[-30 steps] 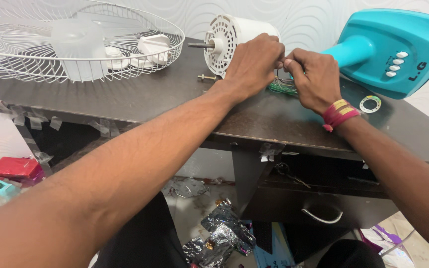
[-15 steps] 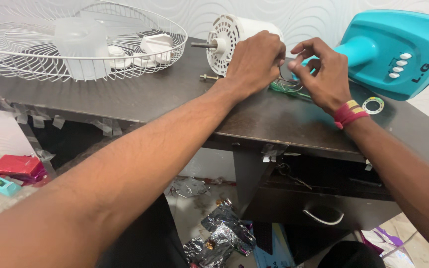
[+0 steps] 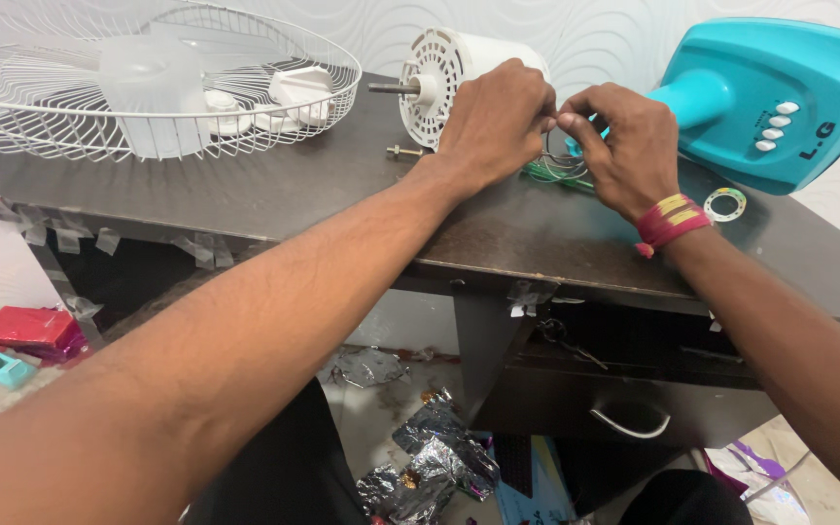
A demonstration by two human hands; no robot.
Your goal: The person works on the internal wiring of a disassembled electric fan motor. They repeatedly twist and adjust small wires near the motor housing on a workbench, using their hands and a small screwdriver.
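Observation:
A white fan motor (image 3: 444, 73) lies on its side on the dark table (image 3: 274, 190), its shaft pointing left. My left hand (image 3: 493, 122) rests against the motor's right side, fingers pinched. My right hand (image 3: 624, 146), with a red and yellow thread band at the wrist, meets it fingertip to fingertip. Both hands pinch thin wires (image 3: 556, 170), green and grey, that trail from the motor onto the table. The wire ends between the fingers are hidden.
A white wire fan guard (image 3: 60, 126) holding a clear blade and white plastic parts sits at the left. A teal fan base (image 3: 780, 102) with white buttons stands at the right, a small ring (image 3: 724, 204) before it. A bolt (image 3: 402, 152) lies by the motor. Foil scraps litter the floor.
Both hands have risen slightly off the table and drawn together at the wires. My right hand lifted from the tabletop to meet the left beside the motor.

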